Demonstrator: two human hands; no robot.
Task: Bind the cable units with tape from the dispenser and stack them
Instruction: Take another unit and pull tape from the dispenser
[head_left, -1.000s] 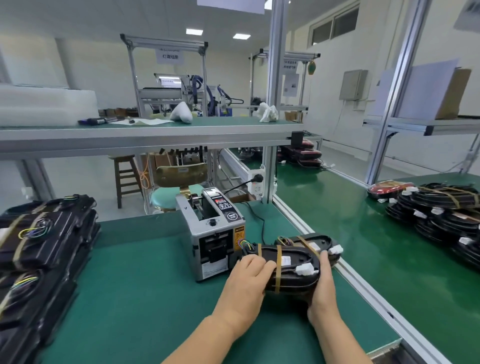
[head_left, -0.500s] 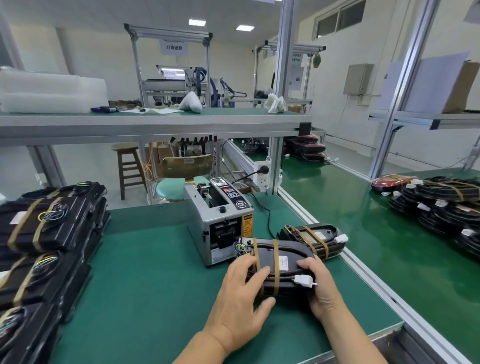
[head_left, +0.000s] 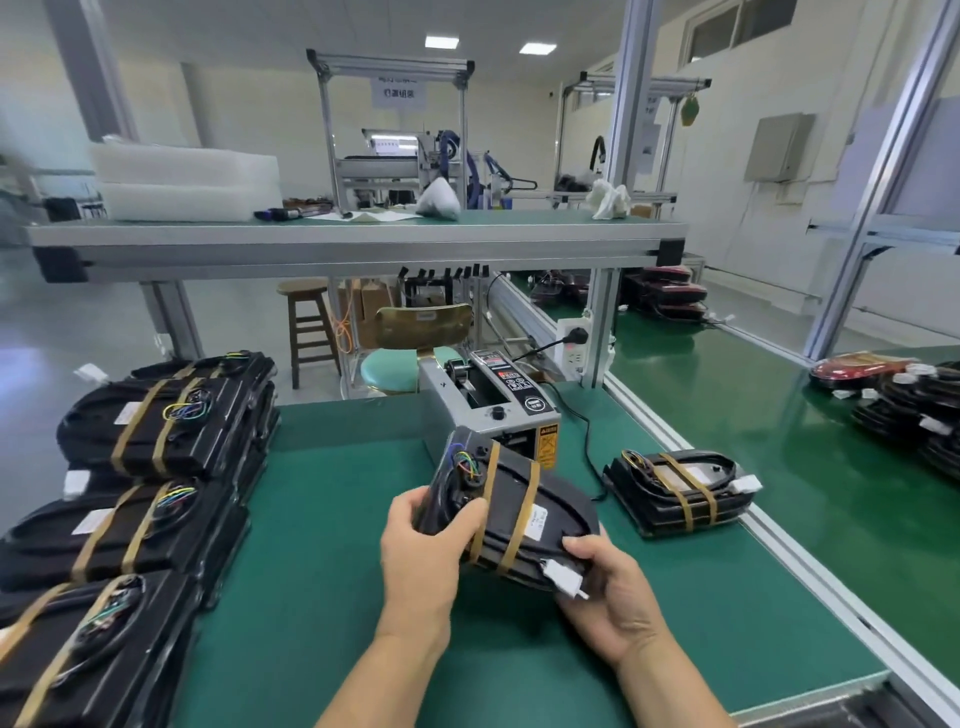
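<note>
I hold a black cable unit (head_left: 524, 512) bound with two tan tape bands, lifted and tilted above the green mat (head_left: 322, 545). My left hand (head_left: 423, 551) grips its left end near the coloured wires. My right hand (head_left: 610, 603) grips its right end by the white connector. Just behind the unit stands the grey tape dispenser (head_left: 493, 410). Another bound unit (head_left: 680, 488) lies on the mat to the right. Stacks of bound units (head_left: 150, 421) fill the left side, with nearer stacks (head_left: 104, 530) below them.
A black power cord (head_left: 584, 436) runs from the dispenser to a socket (head_left: 574, 345) on the post. An aluminium rail (head_left: 727, 493) borders the mat on the right, with a green conveyor (head_left: 779, 441) and more black units (head_left: 919, 410) beyond. A shelf (head_left: 353, 239) spans overhead.
Both hands have lifted the bound unit off the mat and tilted it, moving it left and toward me, away from the unit that stays on the right. The view has swung left.
</note>
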